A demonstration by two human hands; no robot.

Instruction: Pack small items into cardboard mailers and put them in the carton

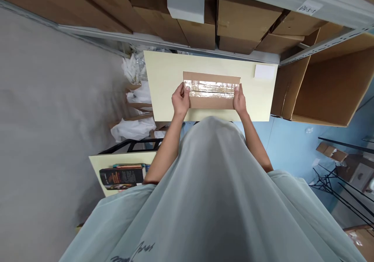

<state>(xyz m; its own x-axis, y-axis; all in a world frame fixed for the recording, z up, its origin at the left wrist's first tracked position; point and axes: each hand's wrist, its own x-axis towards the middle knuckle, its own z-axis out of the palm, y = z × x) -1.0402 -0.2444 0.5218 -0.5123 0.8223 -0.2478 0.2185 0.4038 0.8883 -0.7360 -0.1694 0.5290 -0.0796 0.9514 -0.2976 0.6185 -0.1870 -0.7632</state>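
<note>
A flat brown cardboard box (212,103) is held level over the pale yellow table (166,67). Shiny clear tape runs along the seam on its upper face. My left hand (181,100) grips the box's left end, thumb on top and fingers at the side, partly hidden. At the opposite end, my right hand (240,100) clasps the box in the same way. Whether the box's underside touches the table cannot be made out. A blank white paper slip (264,71) lies on the table to the right of the box.
Shelving (233,55) with several cardboard boxes borders the table's far side. To the right stands a large open carton (330,87). White plastic wrapping (133,129) sits in boxes at the left. Books (122,176) rest on another pale table (97,164) at lower left.
</note>
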